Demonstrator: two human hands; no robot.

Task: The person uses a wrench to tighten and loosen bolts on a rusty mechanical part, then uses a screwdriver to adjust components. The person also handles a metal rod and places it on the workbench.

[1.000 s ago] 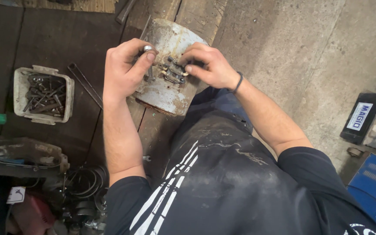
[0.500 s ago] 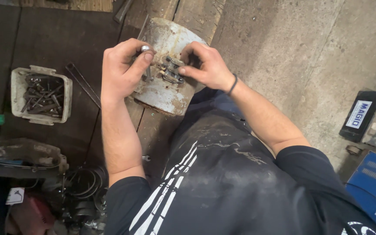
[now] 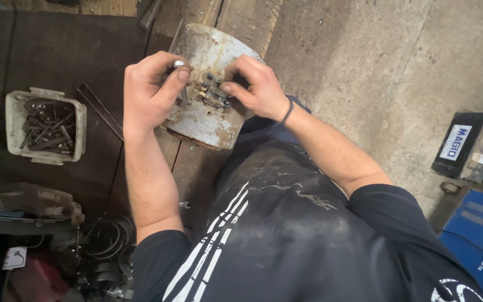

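Right now your work sits on a rusty metal drum (image 3: 211,120), a round grey housing lying on its side on the wooden planks (image 3: 241,17) in front of your knees. On its upper face is a small cluster of bolts and terminals (image 3: 214,94). Your left hand (image 3: 149,92) wraps the drum's left edge, and its grip is closed: thumb and forefinger pinch a small shiny socket (image 3: 179,64) against the metal. Your right hand (image 3: 258,86) rests on the drum's right side, fingers curled, with the fingertips (image 3: 227,88) touching the bolt cluster; you cannot tell whether that grip has hold of any one bolt. A dark band (image 3: 288,112) circles your right wrist.

Just left of the drum a thin dark bar (image 3: 99,109) lies slantwise on the dark floor (image 3: 46,50). Further left stands a dirty white tub (image 3: 45,125) full of mixed bolts and screws. Below it, near your left elbow, are a greasy machine part (image 3: 23,207) and coiled springs (image 3: 107,237). Well off to your right, on the concrete, stand a black battery (image 3: 457,142) and a blue box (image 3: 479,237).
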